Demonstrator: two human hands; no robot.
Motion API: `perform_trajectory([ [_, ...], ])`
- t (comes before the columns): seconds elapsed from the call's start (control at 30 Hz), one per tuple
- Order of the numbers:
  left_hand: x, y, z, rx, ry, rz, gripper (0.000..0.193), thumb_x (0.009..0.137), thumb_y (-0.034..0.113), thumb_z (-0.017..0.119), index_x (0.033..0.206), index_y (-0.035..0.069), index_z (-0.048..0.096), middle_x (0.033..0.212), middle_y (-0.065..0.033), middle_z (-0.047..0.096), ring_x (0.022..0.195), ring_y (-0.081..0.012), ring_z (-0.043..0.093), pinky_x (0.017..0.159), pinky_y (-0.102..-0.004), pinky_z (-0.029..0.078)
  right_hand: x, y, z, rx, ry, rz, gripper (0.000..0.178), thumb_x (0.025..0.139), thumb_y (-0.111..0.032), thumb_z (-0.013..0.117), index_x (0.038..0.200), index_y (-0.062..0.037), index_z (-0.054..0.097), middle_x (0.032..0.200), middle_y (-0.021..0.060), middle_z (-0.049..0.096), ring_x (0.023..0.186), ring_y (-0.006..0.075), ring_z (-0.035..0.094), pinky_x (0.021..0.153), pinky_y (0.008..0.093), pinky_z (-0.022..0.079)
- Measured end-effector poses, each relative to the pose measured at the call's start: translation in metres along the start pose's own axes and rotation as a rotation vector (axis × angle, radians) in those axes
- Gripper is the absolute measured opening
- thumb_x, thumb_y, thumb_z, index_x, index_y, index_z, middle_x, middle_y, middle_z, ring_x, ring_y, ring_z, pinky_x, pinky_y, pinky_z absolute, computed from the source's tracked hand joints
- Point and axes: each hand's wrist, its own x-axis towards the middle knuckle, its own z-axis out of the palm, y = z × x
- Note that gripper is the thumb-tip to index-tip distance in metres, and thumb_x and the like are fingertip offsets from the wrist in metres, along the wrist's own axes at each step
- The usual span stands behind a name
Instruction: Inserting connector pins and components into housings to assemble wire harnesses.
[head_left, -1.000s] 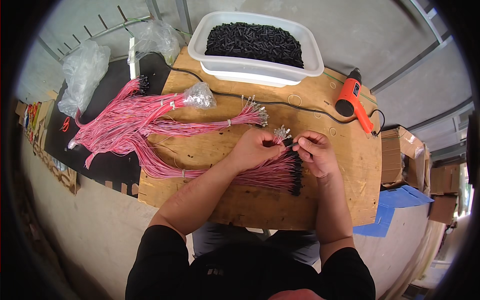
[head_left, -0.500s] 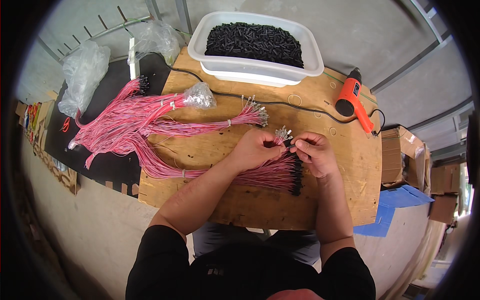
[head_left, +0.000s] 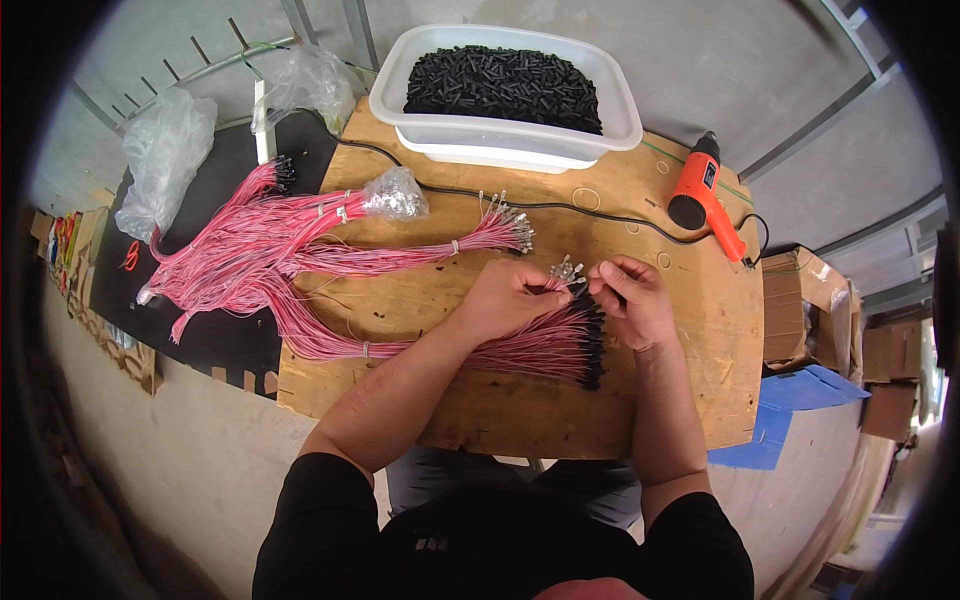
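Observation:
My left hand (head_left: 503, 300) pinches a few pink wires (head_left: 548, 318) just behind their bare metal terminals (head_left: 568, 270), which stick up past the fingertips. Close to its right, my right hand (head_left: 636, 303) is closed with thumb and forefinger drawn together; whatever lies between them is too small to make out. Below both hands spreads a tied bundle of pink wires, its ends covered by black sleeves (head_left: 592, 345). Other pink wire bundles (head_left: 230, 240) run off to the left, one showing bare metal terminals (head_left: 515, 228), another wrapped in a clear plastic bag (head_left: 396, 192).
A white tub (head_left: 620, 120) of loose black sleeves (head_left: 500, 88) stands at the back of the wooden table (head_left: 480, 420). At the right lies an orange heat gun (head_left: 705, 190), its black cord (head_left: 480, 194) crossing the table. Cardboard boxes (head_left: 785, 310) stand beyond the right edge.
My right hand has moved slightly up and away from the wire ends at my left fingertips; the black sleeve piece it pinched there no longer shows between its fingers. The left hand keeps its hold.

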Motion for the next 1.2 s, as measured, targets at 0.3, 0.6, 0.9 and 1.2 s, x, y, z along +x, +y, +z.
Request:
perform_trajectory([
  [0.3,0.000,-0.011,-0.003,0.097,0.196,-0.030,0.011,0.090,0.010,0.073,0.092,0.000,0.074,0.078,-0.0102,0.072,0.068,-0.0086,0.063,0.063,-0.0267,0.050,0.003,0.007,-0.002,0.011,0.064,-0.049,0.012,0.097,-0.011,0.067,0.096,0.0005,0.069,0.071,-0.0031,0.059,0.057,0.0040,0.044,0.050,0.0189,0.032],
  [0.6,0.000,-0.020,-0.001,-0.296,0.326,-0.105,0.005,0.093,0.004,0.065,0.090,0.000,0.063,0.076,-0.0021,0.066,0.071,-0.0070,0.061,0.065,-0.0220,0.048,0.009,-0.012,0.036,-0.933,0.145,-0.271,0.010,0.087,-0.007,0.075,0.095,-0.0018,0.075,0.066,-0.0057,0.058,0.060,0.0015,0.046,0.053,0.0222,0.036],
  [0.9,-0.015,-0.006,0.016,0.033,0.027,0.116,0.011,0.091,-0.002,0.063,0.097,0.004,0.057,0.085,0.0002,0.061,0.077,-0.0055,0.057,0.064,-0.0211,0.046,0.016,-0.010,0.012,-0.751,0.104,-0.234,0.011,0.088,-0.008,0.073,0.097,-0.0006,0.075,0.078,0.0002,0.070,0.068,0.0039,0.057,0.061,0.0220,0.046],
  [1.2,-0.023,0.010,0.018,0.401,-0.331,0.645,0.008,0.083,0.011,0.072,0.091,0.012,0.072,0.083,-0.0056,0.070,0.075,-0.0275,0.068,0.065,-0.0390,0.055,0.006,-0.010,0.017,-0.675,0.077,-0.189,0.009,0.089,-0.006,0.074,0.098,-0.0023,0.076,0.073,-0.0057,0.063,0.065,0.0008,0.048,0.056,0.0195,0.038],
])
